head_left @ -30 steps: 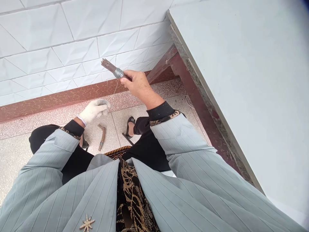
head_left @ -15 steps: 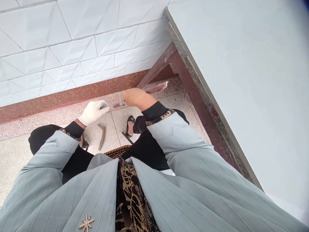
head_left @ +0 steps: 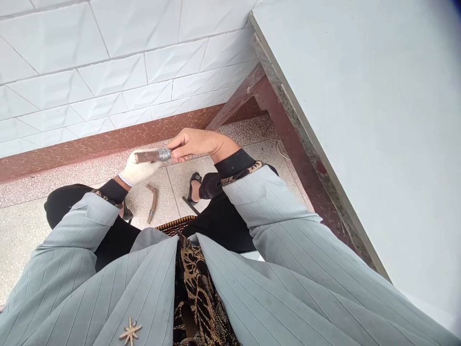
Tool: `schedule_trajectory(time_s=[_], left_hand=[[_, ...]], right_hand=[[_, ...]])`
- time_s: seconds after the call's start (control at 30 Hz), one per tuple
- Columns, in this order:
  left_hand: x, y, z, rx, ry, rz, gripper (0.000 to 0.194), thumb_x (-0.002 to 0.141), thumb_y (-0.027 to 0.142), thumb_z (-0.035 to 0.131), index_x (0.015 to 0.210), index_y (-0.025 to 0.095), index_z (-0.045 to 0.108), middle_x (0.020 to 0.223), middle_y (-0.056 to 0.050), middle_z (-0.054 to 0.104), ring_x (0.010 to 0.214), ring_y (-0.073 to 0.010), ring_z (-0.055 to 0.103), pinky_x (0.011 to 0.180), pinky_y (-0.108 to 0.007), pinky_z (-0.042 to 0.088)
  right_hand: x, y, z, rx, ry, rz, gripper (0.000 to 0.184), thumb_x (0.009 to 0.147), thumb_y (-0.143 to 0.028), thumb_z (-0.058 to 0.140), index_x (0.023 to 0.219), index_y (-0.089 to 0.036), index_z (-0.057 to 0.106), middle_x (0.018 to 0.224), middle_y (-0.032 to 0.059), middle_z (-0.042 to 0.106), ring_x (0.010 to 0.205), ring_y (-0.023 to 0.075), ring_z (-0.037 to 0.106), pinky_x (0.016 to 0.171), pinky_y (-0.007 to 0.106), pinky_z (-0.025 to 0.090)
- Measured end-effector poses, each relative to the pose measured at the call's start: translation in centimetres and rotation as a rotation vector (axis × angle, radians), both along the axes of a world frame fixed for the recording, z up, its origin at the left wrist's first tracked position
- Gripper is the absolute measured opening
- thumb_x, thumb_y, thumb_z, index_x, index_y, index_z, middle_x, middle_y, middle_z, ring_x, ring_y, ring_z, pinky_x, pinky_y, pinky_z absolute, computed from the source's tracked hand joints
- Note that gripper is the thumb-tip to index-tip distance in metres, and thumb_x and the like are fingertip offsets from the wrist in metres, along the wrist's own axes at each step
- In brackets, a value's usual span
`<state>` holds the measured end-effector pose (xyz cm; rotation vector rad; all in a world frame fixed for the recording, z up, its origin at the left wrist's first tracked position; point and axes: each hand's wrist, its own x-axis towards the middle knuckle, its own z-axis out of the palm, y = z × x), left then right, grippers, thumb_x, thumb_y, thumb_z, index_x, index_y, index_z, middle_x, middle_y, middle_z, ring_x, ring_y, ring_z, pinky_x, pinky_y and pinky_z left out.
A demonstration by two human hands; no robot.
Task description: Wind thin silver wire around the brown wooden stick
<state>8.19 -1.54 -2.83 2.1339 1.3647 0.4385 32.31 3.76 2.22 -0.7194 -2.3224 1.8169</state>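
Here in the head view, the bare right hand (head_left: 196,144) reaches in across the middle, thumb and fingers pinched on a brown wire-wrapped stick (head_left: 147,156) right beside its silvery wire coil (head_left: 164,154); the stick lies nearly level, and its right end disappears inside that grip. Its blunt left end sits across the white-gloved left hand (head_left: 139,168), glove behind, stick in front, and that overlap covers most of the gloved fingers, so whether they close on the wood, pinch the wire or merely rest there, I cannot tell. The coil's single turns blur together at this size. Down on the pale floor (head_left: 86,196), below the glove, a second stick (head_left: 153,204) lies on its own, bent near the top, with a greyish wrapping near its lower end that is hard to read. One black shoe (head_left: 195,185) shows plainly; the other, over by the left cuff, is mostly hidden. Between the dark trouser legs peeks just a strip of woven seat (head_left: 176,223), the rest covered by the grey jacket (head_left: 144,274), itself cut off by the bottom edge. On the right, a pale tabletop (head_left: 360,144) runs out of the picture, a thin loop of cord (head_left: 283,149) partly showing beside its reddish frame, and the white tiled wall (head_left: 108,79) is cropped along the top.
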Motion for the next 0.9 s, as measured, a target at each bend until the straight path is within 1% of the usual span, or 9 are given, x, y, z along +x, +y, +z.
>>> schedule_trajectory(time_s=[0.1,0.17,0.27,0.4,0.5,0.6,0.77,0.83,0.9], left_hand=[[0.4,-0.1,0.0,0.136,0.150,0.141,0.026,0.092,0.035,0.058,0.070,0.021,0.059,0.064,-0.005,0.061,0.067,-0.0207,0.060,0.068,-0.034,0.045],[0.6,-0.1,0.1,0.138,0.161,0.182,0.018,0.092,0.031,0.058,0.077,0.021,0.064,0.070,-0.006,0.068,0.071,-0.0217,0.064,0.070,-0.033,0.047],[0.6,0.1,0.3,0.072,0.079,0.266,0.015,0.093,0.031,0.060,0.085,0.021,0.067,0.081,-0.007,0.075,0.080,-0.0226,0.068,0.076,-0.034,0.050],[0.4,0.4,0.2,-0.007,-0.063,0.318,0.018,0.092,0.031,0.059,0.091,0.018,0.071,0.091,-0.007,0.078,0.089,-0.0220,0.070,0.085,-0.034,0.052],[0.4,0.5,0.0,-0.040,-0.190,0.339,0.021,0.090,0.029,0.057,0.097,0.016,0.073,0.094,-0.007,0.079,0.087,-0.0187,0.068,0.084,-0.032,0.053],[0.6,0.5,-0.2,-0.093,-0.328,0.347,0.025,0.090,0.027,0.055,0.103,0.015,0.073,0.094,-0.007,0.078,0.076,-0.0142,0.063,0.072,-0.028,0.052],[0.7,0.4,-0.1,-0.189,-0.446,0.355,0.026,0.092,0.031,0.058,0.104,0.015,0.075,0.079,-0.003,0.072,0.058,-0.0103,0.051,0.057,-0.025,0.044],[0.6,0.3,0.1,-0.198,-0.471,0.333,0.026,0.092,0.032,0.061,0.104,0.016,0.076,0.080,-0.004,0.074,0.061,-0.0108,0.055,0.060,-0.025,0.048],[0.6,0.2,0.4,-0.181,-0.484,0.306,0.024,0.089,0.030,0.065,0.103,0.015,0.077,0.090,-0.006,0.079,0.072,-0.0130,0.064,0.071,-0.027,0.055]], right_hand=[[-0.8,-0.5,-0.6,-0.084,0.093,-0.191,0.052,0.097,-0.065,0.067,0.099,-0.014,0.075,0.073,0.0001,0.064,0.063,0.0095,0.050,0.062,0.024,0.040],[-1.2,-0.6,-0.8,-0.160,0.143,-0.328,0.054,0.097,-0.069,0.067,0.095,-0.015,0.071,0.071,0.0003,0.063,0.062,0.0098,0.050,0.058,0.023,0.039],[-1.5,-0.4,-0.8,-0.240,0.160,-0.482,0.050,0.097,-0.066,0.069,0.095,-0.016,0.068,0.071,0.0007,0.063,0.061,0.0098,0.050,0.054,0.022,0.038],[-1.6,-0.2,-0.3,-0.290,0.113,-0.648,0.041,0.100,-0.056,0.071,0.091,-0.016,0.065,0.069,0.0004,0.062,0.060,0.0095,0.050,0.053,0.021,0.037],[-1.8,-0.3,0.1,-0.344,0.133,-0.673,0.034,0.101,-0.051,0.072,0.101,-0.017,0.065,0.068,-0.0024,0.060,0.060,0.0094,0.050,0.055,0.021,0.039],[-1.9,-0.3,-0.1,-0.392,0.191,-0.677,0.034,0.100,-0.048,0.074,0.113,-0.018,0.065,0.067,-0.0046,0.059,0.058,0.0090,0.050,0.056,0.021,0.041],[-1.7,0.1,-1.0,-0.438,0.268,-0.700,0.031,0.101,-0.039,0.076,0.116,-0.017,0.063,0.069,-0.0054,0.059,0.056,0.0069,0.050,0.053,0.019,0.041],[-1.7,0.2,-1.2,-0.447,0.283,-0.696,0.029,0.101,-0.037,0.077,0.116,-0.016,0.064,0.068,-0.0055,0.059,0.054,0.0063,0.049,0.052,0.018,0.040],[-1.8,0.3,-1.3,-0.449,0.290,-0.691,0.027,0.101,-0.036,0.077,0.113,-0.016,0.065,0.067,-0.0052,0.058,0.053,0.0063,0.049,0.051,0.018,0.039]])
